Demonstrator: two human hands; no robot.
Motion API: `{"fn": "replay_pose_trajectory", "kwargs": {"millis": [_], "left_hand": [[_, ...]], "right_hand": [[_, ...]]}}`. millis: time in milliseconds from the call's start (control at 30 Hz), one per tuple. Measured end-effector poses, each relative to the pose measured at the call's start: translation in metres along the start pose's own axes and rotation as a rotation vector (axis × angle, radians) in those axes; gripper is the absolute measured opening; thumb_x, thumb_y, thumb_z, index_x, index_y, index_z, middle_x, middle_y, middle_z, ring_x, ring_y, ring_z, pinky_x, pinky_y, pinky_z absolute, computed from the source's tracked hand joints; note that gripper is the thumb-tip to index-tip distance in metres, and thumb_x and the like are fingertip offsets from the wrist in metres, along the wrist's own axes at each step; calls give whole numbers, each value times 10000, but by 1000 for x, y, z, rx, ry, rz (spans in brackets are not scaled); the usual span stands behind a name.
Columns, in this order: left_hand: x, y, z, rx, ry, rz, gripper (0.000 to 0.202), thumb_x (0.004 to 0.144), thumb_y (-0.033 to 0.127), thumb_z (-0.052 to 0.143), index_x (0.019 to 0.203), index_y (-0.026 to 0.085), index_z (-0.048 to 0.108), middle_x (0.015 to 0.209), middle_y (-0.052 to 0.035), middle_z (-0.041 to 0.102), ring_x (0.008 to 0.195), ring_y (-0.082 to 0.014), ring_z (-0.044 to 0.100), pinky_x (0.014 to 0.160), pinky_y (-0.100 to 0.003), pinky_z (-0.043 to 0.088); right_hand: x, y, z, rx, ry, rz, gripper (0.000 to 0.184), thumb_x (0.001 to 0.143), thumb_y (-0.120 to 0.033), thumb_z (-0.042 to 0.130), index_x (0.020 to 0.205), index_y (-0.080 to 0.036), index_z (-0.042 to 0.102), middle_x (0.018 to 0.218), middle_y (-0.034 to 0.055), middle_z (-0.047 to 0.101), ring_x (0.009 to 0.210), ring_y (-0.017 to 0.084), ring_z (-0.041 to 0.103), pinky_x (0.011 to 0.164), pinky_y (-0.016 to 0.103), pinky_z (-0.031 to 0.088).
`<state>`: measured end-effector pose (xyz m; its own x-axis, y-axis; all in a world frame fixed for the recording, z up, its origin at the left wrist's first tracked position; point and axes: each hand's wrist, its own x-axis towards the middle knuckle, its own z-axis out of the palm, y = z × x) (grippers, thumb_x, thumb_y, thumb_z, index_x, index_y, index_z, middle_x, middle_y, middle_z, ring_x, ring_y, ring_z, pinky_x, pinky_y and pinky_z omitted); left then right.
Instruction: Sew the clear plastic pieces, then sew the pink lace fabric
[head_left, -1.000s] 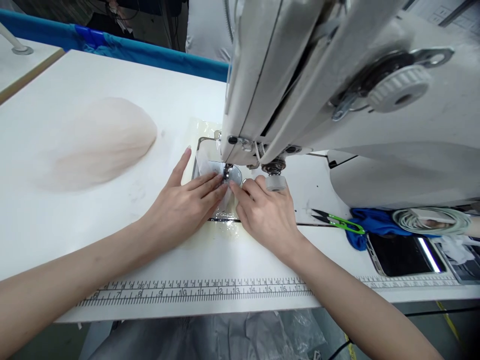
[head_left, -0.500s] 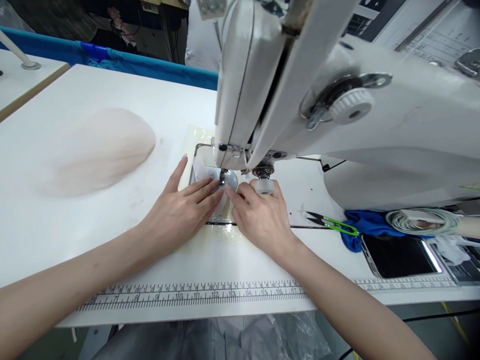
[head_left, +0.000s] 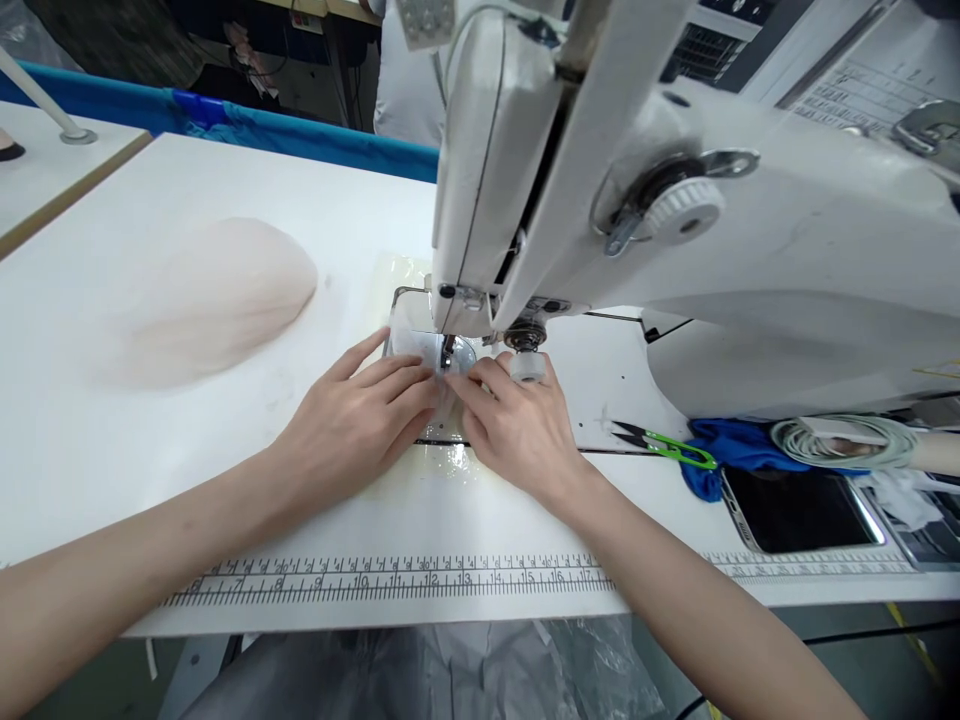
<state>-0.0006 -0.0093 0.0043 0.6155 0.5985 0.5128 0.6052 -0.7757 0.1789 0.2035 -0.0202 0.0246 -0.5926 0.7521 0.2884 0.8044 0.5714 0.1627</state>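
A white sewing machine (head_left: 480,180) stands over the work, its presser foot (head_left: 448,352) down between my fingertips. Under the foot lies a small piece of sheer white fabric (head_left: 409,322), mostly hidden by my hands. My left hand (head_left: 367,408) rests on it from the left, fingers flat and thumb apart. On the right, my right hand (head_left: 517,415) is curled, its thumb and index finger closed at the fabric's edge beside the foot.
A sheer pale pink cup-shaped fabric piece (head_left: 225,300) lies on the left tabletop. Green thread snips (head_left: 667,447), a blue cloth (head_left: 724,445), a coiled cord (head_left: 840,440) and a phone (head_left: 802,510) are at right. A printed ruler (head_left: 397,580) runs along the front edge.
My left hand has drawn back slightly, its thumb lower and its fingers a bit more bent. The right hand has shifted slightly up and left. The view has moved a little.
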Motion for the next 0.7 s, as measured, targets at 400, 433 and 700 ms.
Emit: {"fn": "replay_pose_trajectory", "kwargs": {"millis": [400,433,700], "left_hand": [[-3,1,-7,45,-83,61,272,835,-10,364,769,175,552,734,-35,595,700,-186,564,641,-313,462],[-1,0,-6,-20,-70,6,283,836,-12,346,770,179,543,715,-23,582,653,-167,543,584,-287,434],[14,-11,-14,-338,-309,-278,341,948,393,433,1171,219,624,738,12,664,557,-132,554,538,-252,365]], "right_hand": [[-3,3,-3,236,127,-85,183,928,-119,501,834,-183,644,806,-22,713,739,129,575,703,307,333],[-3,3,-3,259,149,-66,180,940,-137,507,837,-180,648,773,-21,709,720,125,579,697,306,335],[-5,4,1,450,173,82,127,945,-199,563,865,-200,662,731,-35,717,618,101,586,659,274,355]]}}
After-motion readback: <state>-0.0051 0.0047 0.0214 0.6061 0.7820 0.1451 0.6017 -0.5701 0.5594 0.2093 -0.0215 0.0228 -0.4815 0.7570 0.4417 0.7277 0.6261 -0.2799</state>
